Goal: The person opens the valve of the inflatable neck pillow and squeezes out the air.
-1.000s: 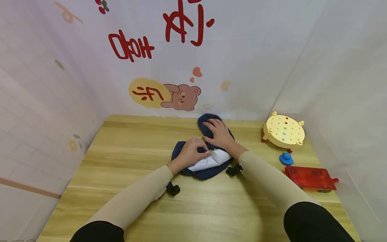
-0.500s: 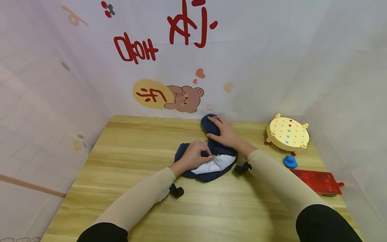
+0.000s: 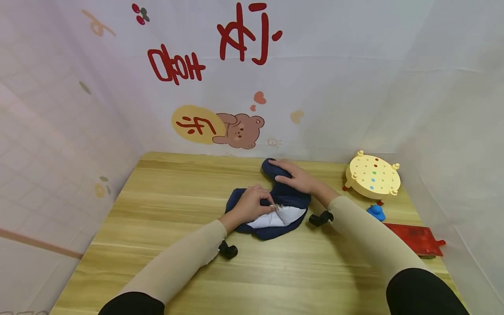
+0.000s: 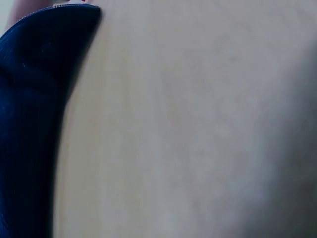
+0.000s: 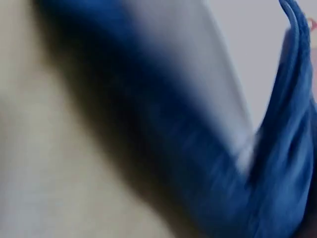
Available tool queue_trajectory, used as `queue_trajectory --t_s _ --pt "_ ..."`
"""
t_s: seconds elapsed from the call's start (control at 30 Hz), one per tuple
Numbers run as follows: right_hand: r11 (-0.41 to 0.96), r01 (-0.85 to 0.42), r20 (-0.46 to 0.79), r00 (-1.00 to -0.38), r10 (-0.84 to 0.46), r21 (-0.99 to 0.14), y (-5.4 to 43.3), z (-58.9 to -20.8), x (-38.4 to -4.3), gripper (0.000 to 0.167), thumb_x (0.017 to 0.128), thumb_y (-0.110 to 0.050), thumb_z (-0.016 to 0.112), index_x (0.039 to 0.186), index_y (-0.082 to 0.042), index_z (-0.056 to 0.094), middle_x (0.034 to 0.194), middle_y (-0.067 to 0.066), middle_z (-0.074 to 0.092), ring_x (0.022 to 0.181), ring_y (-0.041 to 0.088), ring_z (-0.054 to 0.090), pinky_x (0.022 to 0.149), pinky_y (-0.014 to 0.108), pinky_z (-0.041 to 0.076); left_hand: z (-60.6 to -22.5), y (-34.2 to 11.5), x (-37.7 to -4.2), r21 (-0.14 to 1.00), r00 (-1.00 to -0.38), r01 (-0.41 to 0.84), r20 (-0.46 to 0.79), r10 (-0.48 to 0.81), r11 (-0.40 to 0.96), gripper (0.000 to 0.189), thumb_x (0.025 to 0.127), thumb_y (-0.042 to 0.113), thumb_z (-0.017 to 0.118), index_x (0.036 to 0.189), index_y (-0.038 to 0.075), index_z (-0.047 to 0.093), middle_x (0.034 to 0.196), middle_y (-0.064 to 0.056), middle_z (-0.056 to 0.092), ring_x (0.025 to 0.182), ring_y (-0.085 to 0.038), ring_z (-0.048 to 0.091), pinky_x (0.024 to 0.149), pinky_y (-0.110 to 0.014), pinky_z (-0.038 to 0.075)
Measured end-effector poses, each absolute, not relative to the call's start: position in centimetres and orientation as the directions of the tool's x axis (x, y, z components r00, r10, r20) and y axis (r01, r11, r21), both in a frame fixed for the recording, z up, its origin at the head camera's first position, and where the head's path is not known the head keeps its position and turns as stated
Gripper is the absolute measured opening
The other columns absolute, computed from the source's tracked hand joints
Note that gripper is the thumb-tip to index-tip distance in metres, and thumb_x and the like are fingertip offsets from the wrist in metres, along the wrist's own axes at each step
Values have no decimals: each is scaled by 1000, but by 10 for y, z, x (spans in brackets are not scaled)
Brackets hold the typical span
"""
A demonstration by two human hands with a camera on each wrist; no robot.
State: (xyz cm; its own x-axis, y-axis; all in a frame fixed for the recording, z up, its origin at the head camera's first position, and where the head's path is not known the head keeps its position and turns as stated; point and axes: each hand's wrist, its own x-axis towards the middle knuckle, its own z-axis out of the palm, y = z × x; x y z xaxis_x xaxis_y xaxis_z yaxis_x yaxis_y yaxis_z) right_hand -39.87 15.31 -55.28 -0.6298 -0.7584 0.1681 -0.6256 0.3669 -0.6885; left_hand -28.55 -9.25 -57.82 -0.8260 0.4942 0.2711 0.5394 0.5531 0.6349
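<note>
A navy cloth cap (image 3: pixel 293 200) with a white lining (image 3: pixel 289 214) lies on the table. Over the white part, the thumb and forefinger of my left hand (image 3: pixel 249 205) pinch a small pale piece, partly hidden by the fingers. My right hand (image 3: pixel 297 177) rests on the raised far part of the navy cloth, its fingers and thumb spread apart. Close up in the left wrist view, dark blue cloth (image 4: pixel 27 129) with a stitched edge fills the left side. The right wrist view has blurred blue cloth opening around a white inner surface.
At the right side of the wooden table (image 3: pixel 177 175) stand a round cream pegged toy (image 3: pixel 374 177), a blue duck-like piece (image 3: pixel 376 212) and a red toy cart (image 3: pixel 413 238), partly covered by the right sleeve. A printed white curtain (image 3: pixel 327 87) rises behind the table.
My right hand has slid a little to the right over the navy cloth, and the far loop of cloth has narrowed and folded down. My left hand keeps its pinch. The view shifts slightly.
</note>
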Motion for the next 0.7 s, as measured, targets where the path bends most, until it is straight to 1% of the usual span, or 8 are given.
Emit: queue_trajectory --t_s 0.07,0.13,0.27,0.37,0.47,0.53,0.63,0.7 --pt "360 -611 135 -614 -778 -705 158 -550 -391 75 109 -26 72 174 -14 36 176 14 34 162 39 31 126 68 28 -578 -93 -285 646 -832 531 275 482 549 10 93 23 93 91 24 83 93 14 75 92 -11 58 92 -40 48" --pt "361 -593 92 -597 -797 -720 163 -546 -383 88 104 -27 79 176 -16 30 180 14 28 164 41 25 126 71 25 -577 -93 -284 656 -835 525 278 474 542 10 93 22 93 91 24 84 93 14 75 92 -12 58 92 -41 48" --pt "403 -584 8 -574 -819 -705 175 -539 -368 116 92 -42 92 179 -17 19 183 16 16 167 45 14 126 75 21 -579 -92 -284 664 -837 521 276 473 536 8 94 22 91 92 24 84 93 14 76 91 -11 57 90 -39 48" --pt "444 -598 -35 -571 -820 -667 181 -538 -358 133 83 -54 96 179 -17 12 183 18 9 167 48 9 125 77 21 -580 -91 -284 666 -839 516 268 474 538 8 95 23 91 92 24 84 94 14 76 91 -11 57 89 -38 47" --pt "470 -622 -31 -583 -812 -627 182 -540 -350 143 77 -59 99 179 -16 9 183 19 6 166 50 10 124 77 23 -579 -90 -283 679 -849 497 253 463 541 7 96 23 90 94 24 84 96 12 76 93 -12 57 91 -38 47" --pt "484 -639 -10 -598 -802 -598 180 -544 -347 146 74 -58 101 179 -16 9 184 19 6 166 49 13 124 76 26 -578 -91 -283 689 -856 483 243 456 540 7 97 23 90 94 24 84 98 11 76 94 -12 58 92 -38 48" --pt "489 -667 41 -612 -789 -562 179 -552 -348 146 71 -59 103 179 -17 14 183 19 11 165 49 20 123 74 31 -578 -93 -284 705 -864 470 244 441 531 7 96 23 90 94 23 83 100 10 76 97 -13 60 94 -39 49" --pt "496 -683 62 -618 -783 -536 178 -558 -349 144 71 -62 102 179 -19 17 182 18 15 164 48 23 123 73 32 -578 -95 -284 718 -865 468 253 432 515 8 96 22 91 94 23 83 101 10 76 99 -13 61 93 -39 50"
